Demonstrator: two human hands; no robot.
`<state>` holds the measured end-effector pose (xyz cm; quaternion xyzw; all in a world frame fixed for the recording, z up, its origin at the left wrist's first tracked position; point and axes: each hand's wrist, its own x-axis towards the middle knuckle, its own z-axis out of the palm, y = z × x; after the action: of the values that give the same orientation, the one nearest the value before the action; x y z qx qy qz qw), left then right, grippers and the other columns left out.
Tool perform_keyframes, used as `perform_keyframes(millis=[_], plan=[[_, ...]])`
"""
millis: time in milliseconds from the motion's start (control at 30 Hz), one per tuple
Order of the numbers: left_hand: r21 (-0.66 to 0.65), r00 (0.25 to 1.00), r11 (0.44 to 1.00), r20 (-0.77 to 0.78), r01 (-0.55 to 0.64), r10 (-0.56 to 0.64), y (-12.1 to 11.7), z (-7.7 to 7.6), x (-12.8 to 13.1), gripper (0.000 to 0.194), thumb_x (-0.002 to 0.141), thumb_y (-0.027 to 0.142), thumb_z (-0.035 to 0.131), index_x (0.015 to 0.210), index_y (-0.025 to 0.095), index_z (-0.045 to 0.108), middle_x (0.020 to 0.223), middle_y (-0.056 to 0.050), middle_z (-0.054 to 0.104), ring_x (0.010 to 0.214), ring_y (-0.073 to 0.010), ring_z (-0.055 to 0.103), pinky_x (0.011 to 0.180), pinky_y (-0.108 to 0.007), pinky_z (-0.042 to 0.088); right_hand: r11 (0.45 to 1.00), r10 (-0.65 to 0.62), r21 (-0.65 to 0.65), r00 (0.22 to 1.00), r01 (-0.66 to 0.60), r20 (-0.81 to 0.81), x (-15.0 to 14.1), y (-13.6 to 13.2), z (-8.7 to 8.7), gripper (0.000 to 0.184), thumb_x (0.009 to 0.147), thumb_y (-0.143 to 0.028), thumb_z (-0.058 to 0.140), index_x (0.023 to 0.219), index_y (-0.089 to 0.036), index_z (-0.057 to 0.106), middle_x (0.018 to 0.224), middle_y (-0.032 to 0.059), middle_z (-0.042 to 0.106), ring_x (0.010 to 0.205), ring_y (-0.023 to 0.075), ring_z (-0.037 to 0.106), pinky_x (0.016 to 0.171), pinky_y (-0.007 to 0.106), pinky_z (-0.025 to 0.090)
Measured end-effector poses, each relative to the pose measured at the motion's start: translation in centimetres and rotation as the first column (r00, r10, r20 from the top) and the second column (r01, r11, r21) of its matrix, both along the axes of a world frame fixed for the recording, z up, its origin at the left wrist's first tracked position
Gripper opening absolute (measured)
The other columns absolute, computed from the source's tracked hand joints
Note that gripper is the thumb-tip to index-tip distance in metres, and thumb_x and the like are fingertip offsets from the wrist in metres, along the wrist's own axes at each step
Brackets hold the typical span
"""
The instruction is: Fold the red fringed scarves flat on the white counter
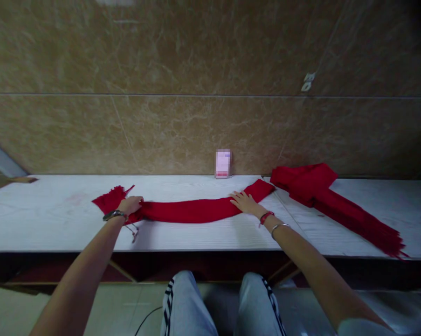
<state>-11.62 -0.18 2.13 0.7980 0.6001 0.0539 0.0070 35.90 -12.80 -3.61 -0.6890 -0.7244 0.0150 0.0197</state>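
A long red scarf (189,211) lies stretched sideways along the white tabletop (182,238). Near its fringed left end, my left hand (130,205) has its fingers closed on the cloth, which bunches beneath it. My right hand (245,203) rests flat on the scarf toward its right end, fingers spread. Beyond that hand, the scarf's end angles up and to the right. A second red scarf (310,186), loosely folded with a fringed tail, lies farther right on the table.
A blurred pinkish card or box (223,164) stands against the brown marbled wall (161,135) behind the table. The wall carries a white socket (308,81) at upper right. Below the table's front edge are dark shelf spaces and my knees (185,298).
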Motion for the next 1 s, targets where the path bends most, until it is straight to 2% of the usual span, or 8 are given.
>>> perform_keyframes(millis=[167, 300, 400, 500, 567, 633, 733, 1000], plan=[[0.103, 0.994, 0.994, -0.088, -0.049, 0.058, 0.4, -2.3, 0.2, 0.04, 0.087, 0.032, 0.037, 0.124, 0.023, 0.047, 0.129, -0.014, 0.046, 0.114, -0.0289, 0.044, 0.093, -0.047, 0.032, 0.952, -0.307, -0.023, 0.951, 0.306, -0.05, 5.7, -0.6, -1.1, 0.055, 0.09, -0.05, 0.021, 0.138, -0.025, 0.03, 0.145, 0.0104, 0.025, 0.13, 0.0372, 0.022, 0.096, 0.065, 0.024], [0.072, 0.982, 0.98, 0.037, -0.185, 0.183, 0.9, -4.0, -0.9, 0.06, 0.087, 0.053, 0.026, 0.139, 0.022, 0.025, 0.144, -0.017, 0.023, 0.127, -0.0364, 0.026, 0.096, -0.057, 0.026, 0.917, -0.391, -0.119, 0.917, 0.381, -0.075, 7.3, 0.6, -0.9, 0.058, 0.088, -0.055, 0.021, 0.14, -0.029, 0.022, 0.149, 0.0056, 0.017, 0.132, 0.0388, 0.014, 0.097, 0.066, 0.018], [-0.067, 0.954, 0.955, 0.057, -0.289, 0.293, 1.6, -4.0, -3.0, 0.077, 0.078, 0.07, 0.029, 0.14, 0.025, 0.024, 0.145, -0.018, 0.021, 0.127, -0.0462, 0.018, 0.09, -0.068, 0.023, 0.898, -0.421, -0.181, 0.903, 0.4, -0.092, 6.7, 1.1, -0.8, 0.062, 0.086, -0.059, 0.021, 0.141, -0.031, 0.018, 0.15, 0.0054, 0.013, 0.131, 0.0416, 0.01, 0.095, 0.069, 0.017], [-0.018, 0.935, 0.937, 0.053, -0.349, 0.35, 1.8, -3.6, -3.8, 0.079, 0.077, 0.072, 0.028, 0.14, 0.024, 0.025, 0.146, -0.017, 0.016, 0.126, -0.0515, 0.011, 0.085, -0.073, 0.02, 0.942, -0.327, -0.107, 0.943, 0.32, -0.065, 5.0, 1.0, -0.8, 0.059, 0.088, -0.055, 0.02, 0.141, -0.031, 0.016, 0.15, 0.0053, 0.012, 0.132, 0.0421, 0.008, 0.092, 0.073, 0.016], [0.065, 0.976, 0.974, 0.027, -0.217, 0.216, 1.3, -3.5, -3.2, 0.07, 0.083, 0.063, 0.026, 0.139, 0.021, 0.026, 0.147, -0.017, 0.014, 0.128, -0.0477, 0.011, 0.09, -0.07, 0.02, 0.981, -0.191, -0.053, 0.98, 0.188, -0.054, 4.0, 0.7, -0.6, 0.057, 0.089, -0.053, 0.021, 0.141, -0.032, 0.016, 0.15, 0.0035, 0.012, 0.133, 0.04, 0.007, 0.092, 0.074, 0.015], [0.072, 0.994, 0.992, -0.037, 0.108, -0.106, 0.5, -3.5, -2.2, 0.063, 0.086, 0.055, 0.031, 0.137, 0.019, 0.031, 0.147, -0.014, 0.016, 0.131, -0.0395, 0.014, 0.099, -0.059, 0.023, 0.998, -0.04, -0.051, 0.995, 0.035, -0.094, 3.7, 0.2, 0.0, 0.06, 0.087, -0.055, 0.025, 0.141, -0.033, 0.014, 0.15, 0.0029, 0.013, 0.134, 0.036, 0.007, 0.096, 0.07, 0.015], [-0.025, 0.857, 0.863, -0.102, 0.505, -0.505, -0.6, -3.6, -2.0, 0.053, 0.084, 0.043, 0.042, 0.133, 0.023, 0.04, 0.142, -0.009, 0.031, 0.129, -0.0283, 0.028, 0.103, -0.042, 0.03, 0.978, 0.17, -0.089, 0.972, -0.187, -0.164, 5.2, -1.1, 0.9, 0.067, 0.083, -0.055, 0.04, 0.141, -0.031, 0.016, 0.149, 0.0039, 0.015, 0.135, 0.0308, 0.009, 0.103, 0.059, 0.017], [0.06, 0.928, 0.935, -0.165, 0.349, -0.335, 0.9, -3.7, -6.8, 0.061, 0.069, 0.008, 0.033, 0.127, 0.017, 0.047, 0.125, -0.008, 0.053, 0.11, -0.0206, 0.052, 0.096, -0.034, 0.04, 0.949, 0.316, 0.01, 0.946, -0.316, -0.076, 11.7, -4.0, 0.8, 0.062, 0.076, -0.006, 0.033, 0.136, -0.02, 0.034, 0.141, 0.0058, 0.036, 0.128, 0.0185, 0.034, 0.105, 0.038, 0.032]])
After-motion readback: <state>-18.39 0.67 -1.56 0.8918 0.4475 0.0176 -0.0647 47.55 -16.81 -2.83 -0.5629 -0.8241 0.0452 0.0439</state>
